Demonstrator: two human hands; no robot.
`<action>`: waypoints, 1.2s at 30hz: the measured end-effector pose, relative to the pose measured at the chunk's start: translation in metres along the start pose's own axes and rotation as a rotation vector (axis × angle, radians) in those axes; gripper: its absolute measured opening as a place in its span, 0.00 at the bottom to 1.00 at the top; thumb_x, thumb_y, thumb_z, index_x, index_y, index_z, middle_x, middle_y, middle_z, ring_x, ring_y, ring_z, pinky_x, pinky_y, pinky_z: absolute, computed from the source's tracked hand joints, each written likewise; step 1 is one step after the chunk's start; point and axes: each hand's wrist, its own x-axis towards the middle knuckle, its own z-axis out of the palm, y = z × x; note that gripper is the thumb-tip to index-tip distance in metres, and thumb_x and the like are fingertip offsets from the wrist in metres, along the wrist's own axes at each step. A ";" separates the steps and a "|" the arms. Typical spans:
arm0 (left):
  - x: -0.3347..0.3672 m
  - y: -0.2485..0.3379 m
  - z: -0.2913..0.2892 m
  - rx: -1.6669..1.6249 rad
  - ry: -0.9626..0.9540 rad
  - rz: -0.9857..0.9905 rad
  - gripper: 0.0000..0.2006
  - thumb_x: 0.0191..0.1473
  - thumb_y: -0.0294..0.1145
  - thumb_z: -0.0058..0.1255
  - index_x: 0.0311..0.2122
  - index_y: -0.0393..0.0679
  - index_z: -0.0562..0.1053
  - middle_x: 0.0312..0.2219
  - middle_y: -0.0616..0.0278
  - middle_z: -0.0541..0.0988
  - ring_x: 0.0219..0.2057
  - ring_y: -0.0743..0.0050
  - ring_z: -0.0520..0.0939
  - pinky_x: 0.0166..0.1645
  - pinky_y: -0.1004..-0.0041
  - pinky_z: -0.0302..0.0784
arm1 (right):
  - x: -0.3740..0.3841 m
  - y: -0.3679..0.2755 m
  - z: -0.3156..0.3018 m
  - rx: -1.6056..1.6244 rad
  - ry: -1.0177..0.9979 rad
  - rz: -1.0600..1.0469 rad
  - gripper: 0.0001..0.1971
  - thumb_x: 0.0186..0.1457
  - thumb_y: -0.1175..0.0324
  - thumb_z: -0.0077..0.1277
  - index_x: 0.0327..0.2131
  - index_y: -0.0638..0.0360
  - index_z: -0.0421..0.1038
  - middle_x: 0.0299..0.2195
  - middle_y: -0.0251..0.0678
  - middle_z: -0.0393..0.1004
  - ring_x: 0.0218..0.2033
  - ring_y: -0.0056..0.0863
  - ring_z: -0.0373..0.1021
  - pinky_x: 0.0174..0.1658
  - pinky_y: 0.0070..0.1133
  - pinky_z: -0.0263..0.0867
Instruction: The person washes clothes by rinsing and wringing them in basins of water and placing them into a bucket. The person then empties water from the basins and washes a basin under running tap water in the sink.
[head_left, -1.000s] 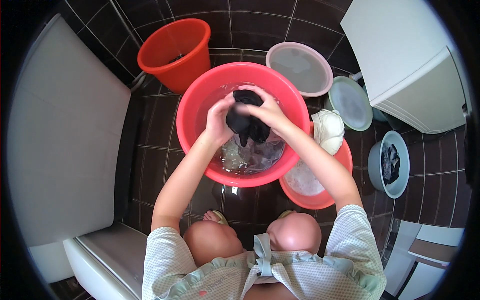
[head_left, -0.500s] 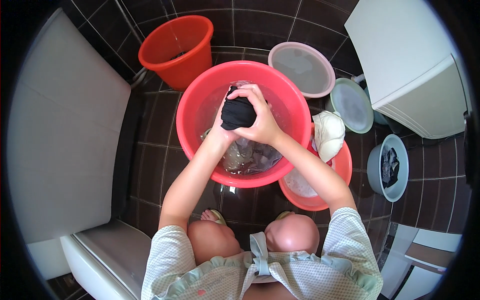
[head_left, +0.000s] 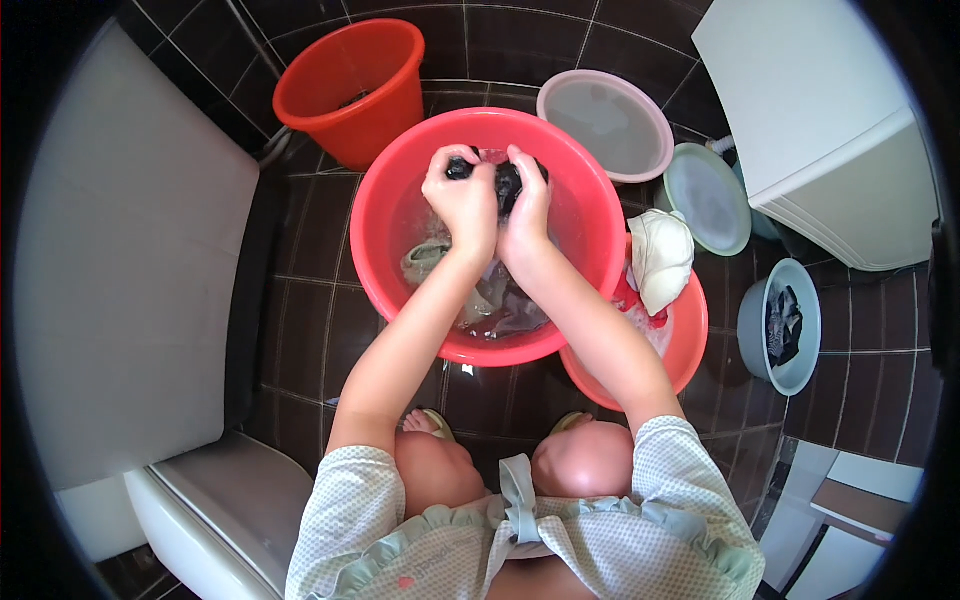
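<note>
Over the far half of a large pink-red basin (head_left: 370, 270) my two hands hold a wet black cloth (head_left: 508, 185). My left hand (head_left: 464, 200) has its fingers curled round the left end of it. On the right end, my right hand (head_left: 527, 200) is closed, thumb and fingers wrapped round the fabric. The wrists are close together and the cloth bunches between the palms; its full shape is hidden. Below them, grey and pale green wet clothes (head_left: 500, 305) lie in the basin's water.
A tall red bucket (head_left: 385, 125) stands at the far left. To the right are a pink basin (head_left: 655, 120) of cloudy water, a pale green basin (head_left: 735, 230), a coral basin (head_left: 690, 365) with a cream cloth (head_left: 660, 260) on its rim, and a blue basin (head_left: 750, 350) holding dark clothing.
My hands have gone from pressing the bunched black cloth together, one above the other, to gripping it side by side, slightly farther away. The view has shifted slightly.
</note>
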 end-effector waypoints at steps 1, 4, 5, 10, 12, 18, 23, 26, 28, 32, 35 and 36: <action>-0.003 0.003 -0.002 0.259 -0.006 0.339 0.06 0.30 0.14 0.44 0.16 0.38 0.65 0.19 0.62 0.70 0.23 0.74 0.72 0.30 0.77 0.67 | 0.003 -0.002 -0.003 0.091 -0.020 0.132 0.05 0.44 0.69 0.45 0.23 0.59 0.66 0.23 0.33 0.68 0.26 0.23 0.66 0.32 0.18 0.62; -0.011 0.013 -0.002 0.372 -0.079 0.551 0.06 0.29 0.15 0.44 0.16 0.39 0.66 0.19 0.59 0.70 0.23 0.67 0.73 0.30 0.75 0.68 | 0.012 -0.012 -0.014 0.058 -0.080 0.345 0.06 0.43 0.68 0.42 0.23 0.58 0.66 0.23 0.32 0.68 0.27 0.24 0.65 0.34 0.19 0.61; -0.013 0.017 -0.002 0.402 -0.145 0.576 0.06 0.28 0.15 0.45 0.16 0.39 0.66 0.20 0.59 0.70 0.24 0.66 0.73 0.30 0.74 0.68 | 0.015 -0.013 -0.017 0.053 -0.138 0.486 0.06 0.42 0.67 0.42 0.23 0.58 0.66 0.23 0.32 0.68 0.27 0.25 0.65 0.34 0.19 0.61; -0.004 0.013 -0.011 0.399 -0.222 0.569 0.07 0.28 0.17 0.45 0.19 0.40 0.67 0.23 0.59 0.72 0.26 0.61 0.74 0.32 0.71 0.69 | 0.006 -0.007 -0.020 0.109 -0.105 0.400 0.05 0.45 0.66 0.44 0.25 0.56 0.66 0.26 0.32 0.68 0.31 0.24 0.65 0.38 0.21 0.61; -0.004 0.016 -0.008 0.422 -0.166 0.617 0.08 0.28 0.17 0.45 0.20 0.40 0.68 0.26 0.59 0.72 0.27 0.61 0.74 0.32 0.71 0.70 | 0.007 -0.009 -0.019 0.143 -0.131 0.426 0.06 0.46 0.65 0.44 0.25 0.55 0.66 0.27 0.32 0.68 0.32 0.24 0.65 0.38 0.21 0.62; -0.023 0.019 -0.020 0.470 -0.530 1.016 0.09 0.22 0.16 0.48 0.13 0.46 0.70 0.19 0.66 0.72 0.23 0.68 0.74 0.27 0.74 0.71 | 0.011 -0.020 -0.045 -0.030 -0.384 0.712 0.13 0.52 0.57 0.39 0.23 0.54 0.65 0.20 0.30 0.65 0.22 0.20 0.65 0.26 0.18 0.63; -0.048 0.024 -0.038 0.436 -0.794 1.218 0.07 0.14 0.31 0.44 0.12 0.49 0.68 0.15 0.70 0.69 0.23 0.70 0.73 0.24 0.75 0.70 | -0.004 -0.033 -0.052 -0.556 -0.314 0.824 0.09 0.44 0.61 0.45 0.23 0.55 0.66 0.21 0.31 0.67 0.24 0.22 0.64 0.25 0.18 0.61; -0.053 0.021 -0.043 0.350 -0.892 1.319 0.10 0.12 0.35 0.40 0.12 0.49 0.66 0.16 0.71 0.68 0.24 0.69 0.71 0.26 0.75 0.71 | -0.009 -0.040 -0.033 -0.813 -0.312 1.066 0.11 0.36 0.60 0.47 0.18 0.56 0.63 0.19 0.33 0.64 0.20 0.24 0.59 0.25 0.19 0.57; -0.055 0.016 -0.045 0.344 -0.900 1.341 0.10 0.12 0.36 0.39 0.12 0.49 0.66 0.17 0.70 0.68 0.24 0.68 0.71 0.27 0.75 0.71 | -0.008 -0.035 -0.035 -0.860 -0.307 1.078 0.11 0.36 0.60 0.47 0.18 0.57 0.62 0.18 0.34 0.63 0.20 0.24 0.59 0.25 0.20 0.57; -0.057 0.011 -0.045 0.317 -0.999 1.371 0.12 0.11 0.36 0.38 0.13 0.49 0.66 0.18 0.70 0.68 0.24 0.67 0.71 0.29 0.73 0.72 | -0.010 -0.043 -0.026 -1.003 -0.229 1.088 0.09 0.34 0.63 0.47 0.16 0.56 0.61 0.16 0.33 0.62 0.17 0.24 0.58 0.21 0.20 0.53; -0.059 0.005 -0.047 0.288 -1.019 1.370 0.13 0.11 0.36 0.38 0.13 0.49 0.67 0.19 0.70 0.68 0.25 0.66 0.71 0.30 0.72 0.73 | -0.007 -0.036 -0.033 -1.050 -0.244 1.066 0.07 0.33 0.65 0.46 0.15 0.56 0.61 0.16 0.32 0.61 0.17 0.23 0.58 0.21 0.20 0.53; -0.058 0.003 -0.048 0.285 -1.020 1.352 0.12 0.11 0.36 0.39 0.13 0.49 0.67 0.19 0.70 0.68 0.25 0.66 0.71 0.30 0.73 0.73 | -0.004 -0.034 -0.038 -1.015 -0.248 1.083 0.08 0.34 0.64 0.47 0.16 0.55 0.61 0.16 0.31 0.61 0.17 0.23 0.58 0.21 0.20 0.54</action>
